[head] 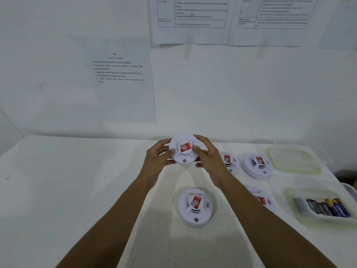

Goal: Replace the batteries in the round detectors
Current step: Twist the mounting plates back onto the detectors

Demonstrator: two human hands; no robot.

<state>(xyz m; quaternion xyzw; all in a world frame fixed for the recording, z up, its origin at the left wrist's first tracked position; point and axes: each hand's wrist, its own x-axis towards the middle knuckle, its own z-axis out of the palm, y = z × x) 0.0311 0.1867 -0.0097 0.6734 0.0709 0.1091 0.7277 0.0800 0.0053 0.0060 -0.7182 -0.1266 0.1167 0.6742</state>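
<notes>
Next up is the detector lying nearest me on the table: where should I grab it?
Take the detector by its round rim, fingers coming from above onto opposite sides. It lies flat, face up on the table, edge free all round.

Both forearms reach forward, left grip (157, 158) and right grip (209, 158) curled from either side round one raised detector (183, 154).
</notes>
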